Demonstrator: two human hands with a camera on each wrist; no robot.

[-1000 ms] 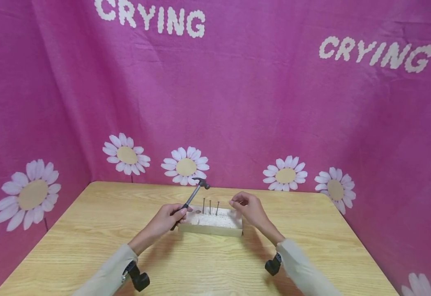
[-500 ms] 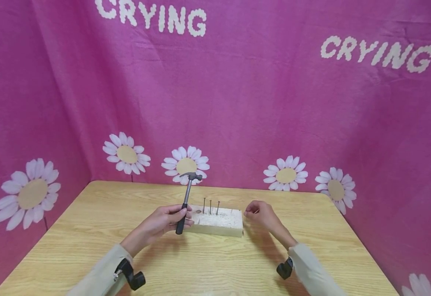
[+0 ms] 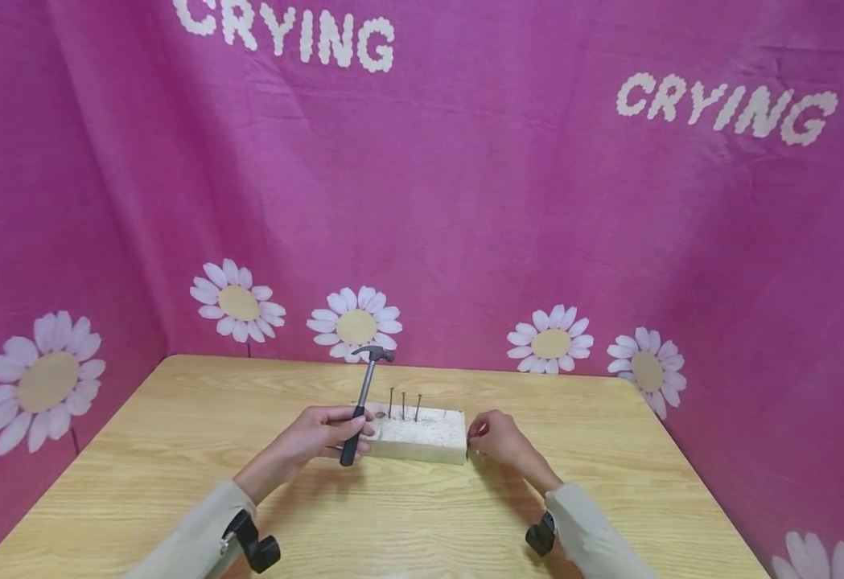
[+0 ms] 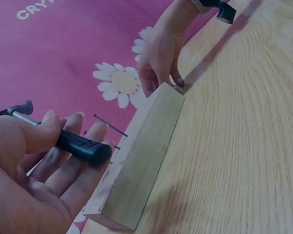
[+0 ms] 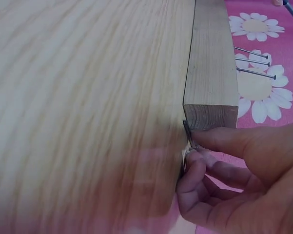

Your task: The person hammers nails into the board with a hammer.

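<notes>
My left hand [image 3: 316, 434] holds a claw hammer [image 3: 358, 420] by its black handle, thumb across it and head up. The hammer overlaps the left end of a pale wooden block [image 3: 422, 450] lying on the table. Three nails [image 3: 403, 406] stick up from the block's top in a row. At the block's right end is my right hand [image 3: 504, 438], low by the table. In the right wrist view its thumb and fingers pinch a dark nail [image 5: 187, 130] right beside the block's end face. The fingers hide part of that nail.
The light wood-grain table [image 3: 422, 531] extends around the block. Behind and at both sides hangs a pink curtain [image 3: 465, 201] with white daisies and lettering. A black wrist camera [image 3: 251, 543] is strapped over each sleeve.
My right hand has moved from over the block's right end outward, then down beside that end. My left hand has turned the hammer more upright and brought it slightly left.
</notes>
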